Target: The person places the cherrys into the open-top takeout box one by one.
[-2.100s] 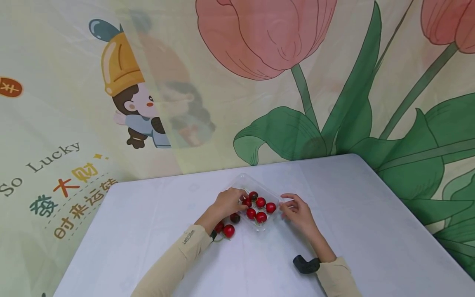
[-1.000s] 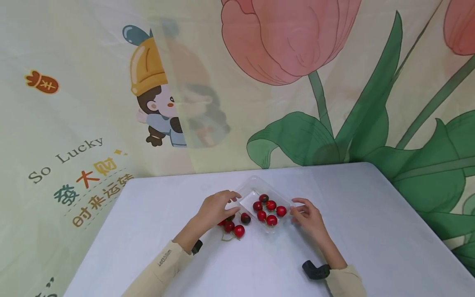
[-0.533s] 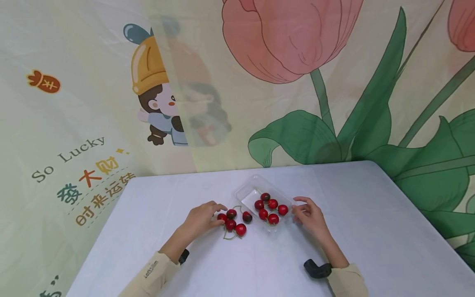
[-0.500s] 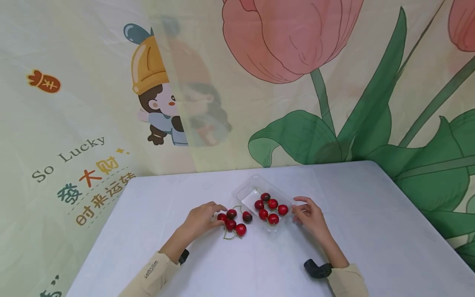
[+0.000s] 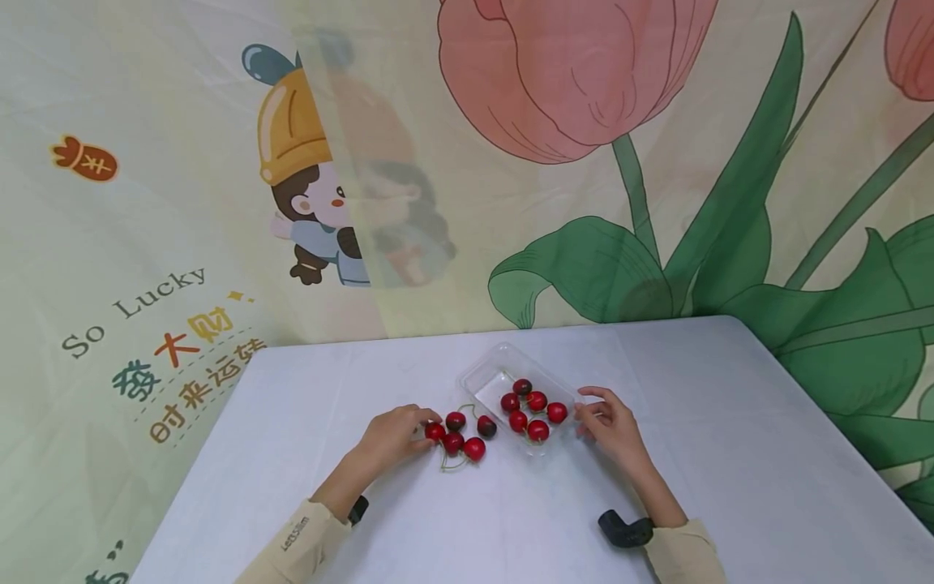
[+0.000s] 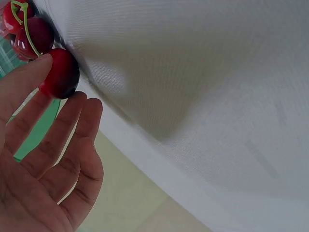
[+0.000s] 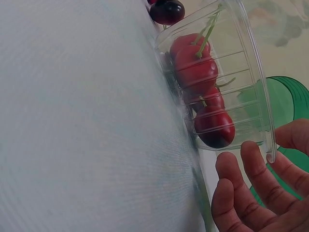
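My left hand (image 5: 392,436) pinches a dark red cherry (image 6: 63,75) between thumb and fingertips, at the left edge of a small pile of loose cherries (image 5: 474,449) on the table. Green stems trail from that pile. Just right of it sits a clear plastic container (image 5: 477,378), with several cherries (image 5: 537,401) gathered toward its near right part. At the container's right corner, my right hand (image 5: 614,430) holds the rim between thumb and fingers. In the right wrist view, the ribbed wall of the container shows the cherries (image 7: 215,126) through it.
A white cloth covers the table (image 5: 730,454). Behind it hangs a printed curtain (image 5: 409,308) with tulips and a cartoon figure. A black strap piece (image 5: 625,530) is on my right wrist.
My left hand has gone from inside the container, where it was at a cherry, back left to the loose pile and now pinches a cherry there. My right hand stays at the container's rim.
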Available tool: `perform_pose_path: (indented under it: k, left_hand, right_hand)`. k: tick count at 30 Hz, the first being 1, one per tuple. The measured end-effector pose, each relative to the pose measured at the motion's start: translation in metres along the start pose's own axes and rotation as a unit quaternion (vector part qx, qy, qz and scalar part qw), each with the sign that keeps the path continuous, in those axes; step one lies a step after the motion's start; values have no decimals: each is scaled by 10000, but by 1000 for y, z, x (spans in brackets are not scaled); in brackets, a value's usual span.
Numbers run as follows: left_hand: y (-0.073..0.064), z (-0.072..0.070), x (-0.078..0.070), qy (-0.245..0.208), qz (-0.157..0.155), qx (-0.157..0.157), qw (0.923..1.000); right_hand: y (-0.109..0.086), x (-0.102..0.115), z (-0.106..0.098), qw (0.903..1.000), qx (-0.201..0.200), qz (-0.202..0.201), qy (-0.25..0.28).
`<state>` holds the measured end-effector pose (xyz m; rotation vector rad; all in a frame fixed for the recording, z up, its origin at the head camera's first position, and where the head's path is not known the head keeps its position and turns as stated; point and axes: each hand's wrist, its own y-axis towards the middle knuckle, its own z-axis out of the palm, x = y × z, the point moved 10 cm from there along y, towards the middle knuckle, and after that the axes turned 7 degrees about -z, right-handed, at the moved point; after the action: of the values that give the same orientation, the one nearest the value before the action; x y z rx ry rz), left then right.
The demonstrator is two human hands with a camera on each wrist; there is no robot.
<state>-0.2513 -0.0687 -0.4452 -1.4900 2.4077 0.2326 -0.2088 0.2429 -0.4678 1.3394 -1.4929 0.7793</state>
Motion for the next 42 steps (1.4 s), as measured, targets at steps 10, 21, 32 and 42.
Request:
perform_pose_path:
  k: [10,21,32,42]
  left_hand:
    - [-4,-1,1,-93,-48,31,9999]
    - [-7,-2,1,-192,-85,69,9998]
    - [-11,-3,2,-460,-127,202,9987]
    - [-14,-2,8,-843,-151,336,9958]
  right_hand:
    - [-1,0,1,10000,26,-26,26]
    - [0,-1,2,9999,57,-74,95]
    - [1,-1,2,9999,70,-42,88]
    - [-1,1,2,10000,71,-7,10]
